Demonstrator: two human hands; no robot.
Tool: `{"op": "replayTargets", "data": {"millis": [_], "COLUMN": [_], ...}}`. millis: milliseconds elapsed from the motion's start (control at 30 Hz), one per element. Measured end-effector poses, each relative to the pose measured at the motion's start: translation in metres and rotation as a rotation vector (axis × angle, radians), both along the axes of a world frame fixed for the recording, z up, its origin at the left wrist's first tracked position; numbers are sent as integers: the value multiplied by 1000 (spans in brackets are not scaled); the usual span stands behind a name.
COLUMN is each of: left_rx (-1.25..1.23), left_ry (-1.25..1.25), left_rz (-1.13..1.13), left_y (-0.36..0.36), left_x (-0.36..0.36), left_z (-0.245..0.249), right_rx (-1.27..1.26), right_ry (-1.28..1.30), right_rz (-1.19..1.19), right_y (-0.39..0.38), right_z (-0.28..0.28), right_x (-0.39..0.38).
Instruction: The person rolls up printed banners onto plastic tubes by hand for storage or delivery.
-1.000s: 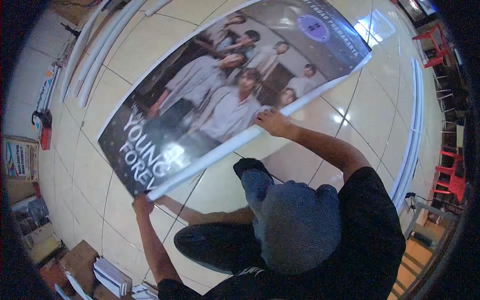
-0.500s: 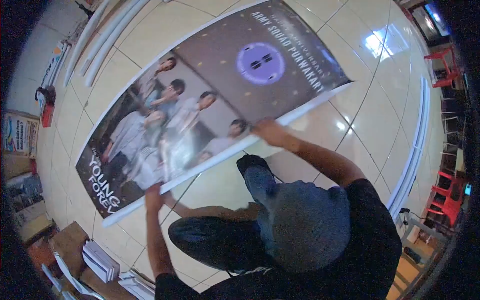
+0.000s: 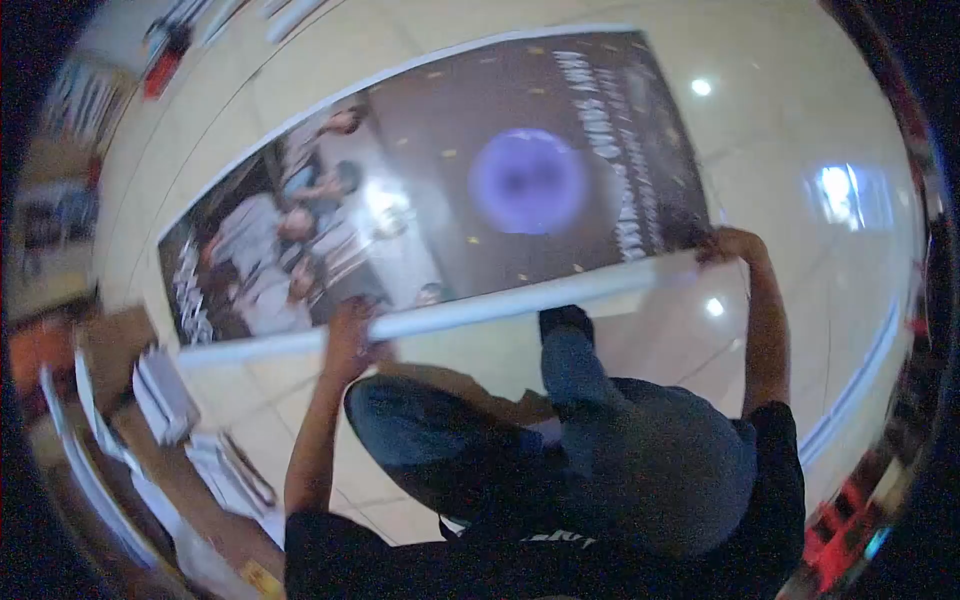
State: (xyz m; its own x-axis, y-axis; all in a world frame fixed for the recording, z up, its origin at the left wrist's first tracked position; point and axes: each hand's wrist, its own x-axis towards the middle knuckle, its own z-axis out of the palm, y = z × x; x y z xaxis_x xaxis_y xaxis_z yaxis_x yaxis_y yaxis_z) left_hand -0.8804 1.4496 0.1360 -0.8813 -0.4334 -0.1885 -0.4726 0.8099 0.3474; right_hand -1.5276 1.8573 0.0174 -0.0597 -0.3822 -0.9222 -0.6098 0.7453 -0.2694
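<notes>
A printed banner [image 3: 430,130] lies spread on the tiled floor, showing a group of people, a purple circle and white lettering. Its near edge is a white rolled margin [image 3: 520,305]. My left hand [image 3: 350,335] is closed round this margin left of its middle. At the near right corner, my right hand [image 3: 730,246] has its fingers bent down onto the banner's edge. Motion blur hides the exact finger positions. My knees and one foot are just behind the near edge.
White tubes or poles [image 3: 850,385] lie along the right side of the floor. Red plastic chairs [image 3: 840,530] stand at the lower right. Stacks of white sheets [image 3: 165,400] and a brown box [image 3: 118,340] are at the lower left.
My right hand has moved rightward along the near edge to the corner. My left hand has shifted right and up in view. The view has turned, so the banner appears more level.
</notes>
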Motion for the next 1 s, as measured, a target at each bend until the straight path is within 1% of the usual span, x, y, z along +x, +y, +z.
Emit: {"op": "replayTargets", "data": {"millis": [33, 67, 100, 133, 167, 200, 233, 267, 300, 367, 400, 433, 467, 533, 600, 633, 667, 700, 733, 767, 833, 900, 933, 967, 1000], "left_rx": [14, -65, 57, 128, 61, 74, 21, 87, 78, 474, 459, 438, 436, 438, 233, 232, 115, -2, -7, -7, -98, -29, -5, 12, 78], "left_ry": [-85, -149, -26, 1, -10, -80, -140, -263, -270, -483, -477, -289, -282, -281, -102, -101, -61, -22, -81, -136, -195, -279, -305, -331, -317], "left_rz": [-172, -160, -131, -125, -171, -199, -216, -152, -139, -109, -142, -159, -120, -77, 54, 55, -19, -97, -25, 47, 158, 208, 186, 161, 152], "left_y": [1, 20, 19, 26, 29, 36, 41, 37, 28, 3, -14, -29, -41, -49, -53, -59, -62, -65, -65, -65, -63, -63, -64, -66, -73], "left_x": [-9, -49, -59, -73, -86, -105, -107, -118, -125, -140, -139, -122, -123, -117, -96, -71, -45, -20, 0, 22, 47, 61, 67, 67, 65], "left_z": [-30, -11, -36, -45, -60, -44, -55, -45, -33, -20, -43, -72, -73, -68, -47, -34, -26, -17, -17, -17, -9, -16, -23, -27, -20], "right_rx": [-26, 126, 147, 80, 13, -65, -139, -215, -300, -487, -634, -779, -778, -662, -678, -686, -577, -525, -473, -599, -829, -816, -880, -957, -945], "right_ry": [-137, -230, -184, -72, 42, 142, 240, 305, 331, 271, 171, 69, 71, 288, 265, 250, 293, 310, 328, 359, 435, 423, 304, 322, 319], "right_rz": [-58, 23, 86, 147, 189, 233, 258, 279, 295, 365, 431, 492, 496, 468, 466, 460, 450, 440, 431, 391, 306, 385, 378, 473, 539], "right_y": [-16, -24, -26, -32, -37, -47, -53, -65, -84, -129, -147, -162, -159, -154, -143, -141, -135, -131, -127, -125, -119, -105, -124, -137, -140], "right_z": [21, 4, 1, 5, 6, 16, 24, 37, 54, 91, 107, 123, 109, 58, 17, 10, 2, 7, 12, 27, 73, 40, 46, 44, 13], "right_x": [0, -15, -24, -24, -26, -19, -8, 5, 24, 83, 114, 143, 147, 159, 129, 110, 78, 66, 53, 57, 72, 82, 123, 150, 152]}}
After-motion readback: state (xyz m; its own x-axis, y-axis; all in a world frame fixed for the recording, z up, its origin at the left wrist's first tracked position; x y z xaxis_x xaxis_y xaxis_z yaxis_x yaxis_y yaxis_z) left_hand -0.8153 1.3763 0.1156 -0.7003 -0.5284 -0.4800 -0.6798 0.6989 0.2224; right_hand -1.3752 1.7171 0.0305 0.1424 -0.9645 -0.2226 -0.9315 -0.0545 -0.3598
